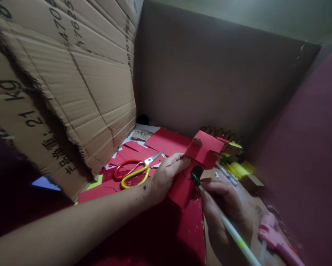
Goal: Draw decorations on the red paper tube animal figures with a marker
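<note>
A red paper craft piece point(179, 191) with a box-like top is held tilted near the middle. My left hand point(166, 177) is closed on its left side, thumb on the front. My right hand point(224, 207) pinches a white marker point(232, 232) with a green tip, which touches the red surface beside a dark rounded patch point(196, 172). Scissors point(135, 171) with one red and one yellow handle lie just left of my left hand, their blades partly open.
Red paper sheets point(168, 142) and scraps lie behind the scissors. A cardboard panel point(99, 74) rises at left, a grey wall behind. On the right are yellow paper point(242, 169), markers point(227, 173) and a pink glue gun point(277, 236).
</note>
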### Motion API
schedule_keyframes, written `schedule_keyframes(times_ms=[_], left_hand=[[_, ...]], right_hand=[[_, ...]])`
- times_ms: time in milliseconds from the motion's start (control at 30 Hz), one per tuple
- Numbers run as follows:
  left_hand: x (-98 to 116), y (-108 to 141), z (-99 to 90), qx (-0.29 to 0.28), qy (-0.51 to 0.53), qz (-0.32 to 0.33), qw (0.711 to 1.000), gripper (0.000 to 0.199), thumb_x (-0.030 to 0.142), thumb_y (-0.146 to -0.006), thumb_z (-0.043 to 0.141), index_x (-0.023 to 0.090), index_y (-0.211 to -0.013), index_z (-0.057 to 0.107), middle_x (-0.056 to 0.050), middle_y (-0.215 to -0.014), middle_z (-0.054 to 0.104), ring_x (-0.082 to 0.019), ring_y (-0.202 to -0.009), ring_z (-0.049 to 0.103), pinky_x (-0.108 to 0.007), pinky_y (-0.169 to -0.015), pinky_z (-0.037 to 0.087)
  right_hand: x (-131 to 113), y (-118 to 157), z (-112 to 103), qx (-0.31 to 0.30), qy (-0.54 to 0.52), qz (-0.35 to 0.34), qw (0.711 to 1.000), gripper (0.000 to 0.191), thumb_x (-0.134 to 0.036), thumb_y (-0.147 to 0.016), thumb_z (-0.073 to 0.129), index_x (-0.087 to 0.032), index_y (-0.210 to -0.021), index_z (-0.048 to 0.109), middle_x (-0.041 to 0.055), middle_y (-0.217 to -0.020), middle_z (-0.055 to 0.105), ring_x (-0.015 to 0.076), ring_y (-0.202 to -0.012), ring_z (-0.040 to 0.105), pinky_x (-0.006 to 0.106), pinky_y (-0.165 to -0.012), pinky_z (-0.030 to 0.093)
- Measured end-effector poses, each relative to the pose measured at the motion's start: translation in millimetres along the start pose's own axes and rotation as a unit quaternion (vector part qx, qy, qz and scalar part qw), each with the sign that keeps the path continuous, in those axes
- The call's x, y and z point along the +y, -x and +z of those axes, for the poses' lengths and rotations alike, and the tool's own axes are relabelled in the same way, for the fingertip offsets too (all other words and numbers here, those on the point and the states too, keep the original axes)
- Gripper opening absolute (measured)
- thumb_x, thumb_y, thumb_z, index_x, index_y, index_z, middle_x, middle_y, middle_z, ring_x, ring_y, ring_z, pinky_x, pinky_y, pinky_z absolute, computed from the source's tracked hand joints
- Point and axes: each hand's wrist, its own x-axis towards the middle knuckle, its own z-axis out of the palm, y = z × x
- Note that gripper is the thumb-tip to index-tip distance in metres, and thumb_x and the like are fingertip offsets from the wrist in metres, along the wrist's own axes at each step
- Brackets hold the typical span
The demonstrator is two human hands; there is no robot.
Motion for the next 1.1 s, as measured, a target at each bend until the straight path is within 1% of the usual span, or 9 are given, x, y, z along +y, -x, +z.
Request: schedule_keyframes(times_ms=[133,267,300,433,533,700,800,867,1100], left_hand=[[1.5,-1.0,1.9,0.001,-0.004,-0.005,1.0,0.035,0.049,-0.085,0.069,0.017,-0.086,0.056,-0.001,-0.071,0.06,-0.015,-0.062,0.054,-0.028,-0.059,0.043],[4.1,-0.2,3.1,0.013,-0.01,-0.013,1.0,0.033,0.046,-0.084,0.071,0.016,-0.087,0.058,-0.002,-0.075,0.062,-0.015,-0.065,0.054,-0.027,-0.061,0.043],[4.2,-0.1,3.0,0.015,-0.01,-0.011,1.0,0.033,0.046,-0.084,0.071,0.016,-0.088,0.058,-0.003,-0.076,0.063,-0.015,-0.066,0.054,-0.027,-0.061,0.043],[3.1,0.4,2.1,0.014,-0.003,-0.005,1.0,0.034,0.048,-0.084,0.071,0.017,-0.086,0.059,-0.002,-0.071,0.062,-0.016,-0.063,0.054,-0.028,-0.059,0.043],[2.9,0.7,1.5,0.004,-0.007,-0.006,1.0,0.032,0.047,-0.085,0.071,0.018,-0.084,0.059,-0.001,-0.066,0.061,-0.017,-0.063,0.056,-0.029,-0.06,0.043],[2.2,0.0,1.5,0.013,-0.009,0.0,1.0,0.033,0.047,-0.085,0.071,0.015,-0.088,0.061,-0.004,-0.076,0.064,-0.016,-0.068,0.057,-0.028,-0.063,0.045],[0.8,-0.4,2.2,0.012,-0.009,-0.003,1.0,0.032,0.046,-0.086,0.068,0.015,-0.09,0.059,-0.003,-0.073,0.062,-0.016,-0.065,0.055,-0.027,-0.06,0.044],[0.2,-0.3,2.8,0.009,-0.011,-0.007,1.0,0.032,0.045,-0.087,0.067,0.015,-0.091,0.058,-0.002,-0.07,0.061,-0.015,-0.062,0.054,-0.026,-0.057,0.042],[-0.8,0.6,3.0,0.009,-0.016,-0.012,1.0,0.034,0.047,-0.086,0.067,0.014,-0.091,0.058,-0.003,-0.073,0.062,-0.014,-0.061,0.053,-0.026,-0.057,0.042]], right_hand=[[-0.8,2.6,-1.0,-0.004,0.023,0.0,1.0,0.024,-0.003,-0.088,0.065,-0.025,-0.097,0.064,-0.002,-0.091,0.071,0.0107,-0.082,0.071,0.02,-0.078,0.058],[-4.1,-2.0,-2.8,-0.032,0.031,-0.012,0.999,0.025,-0.001,-0.085,0.066,-0.023,-0.097,0.065,-0.002,-0.089,0.073,0.01,-0.078,0.071,0.018,-0.075,0.058],[-4.6,-3.4,-2.7,-0.01,0.015,-0.01,1.0,0.024,-0.002,-0.087,0.065,-0.023,-0.097,0.065,-0.0017,-0.089,0.073,0.0102,-0.078,0.072,0.018,-0.074,0.059],[-4.9,-5.1,0.3,0.009,-0.013,-0.01,1.0,0.025,-0.001,-0.085,0.065,-0.024,-0.096,0.066,-0.0004,-0.089,0.074,0.0133,-0.078,0.074,0.023,-0.072,0.062],[-4.8,-2.4,0.8,0.005,0.003,-0.02,1.0,0.026,0.0,-0.085,0.065,-0.024,-0.096,0.065,-0.0011,-0.088,0.073,0.0124,-0.077,0.073,0.022,-0.072,0.061],[-4.0,0.7,-4.4,-0.004,0.024,-0.001,1.0,0.021,-0.004,-0.091,0.061,-0.024,-0.098,0.063,-0.0019,-0.092,0.07,0.0091,-0.084,0.07,0.017,-0.078,0.059],[-4.0,-0.8,-5.4,-0.018,0.052,-0.027,0.998,0.022,-0.003,-0.088,0.063,-0.023,-0.096,0.064,-0.0027,-0.09,0.071,0.0087,-0.081,0.07,0.017,-0.078,0.058],[-4.6,-2.3,-4.8,0.005,0.049,-0.029,0.998,0.023,-0.002,-0.087,0.062,-0.023,-0.094,0.063,-0.0035,-0.088,0.07,0.008,-0.079,0.069,0.016,-0.077,0.058],[-5.8,-1.7,-3.8,-0.001,0.039,-0.025,0.999,0.024,-0.001,-0.086,0.064,-0.023,-0.095,0.064,-0.0027,-0.09,0.072,0.009,-0.082,0.07,0.017,-0.078,0.058]])
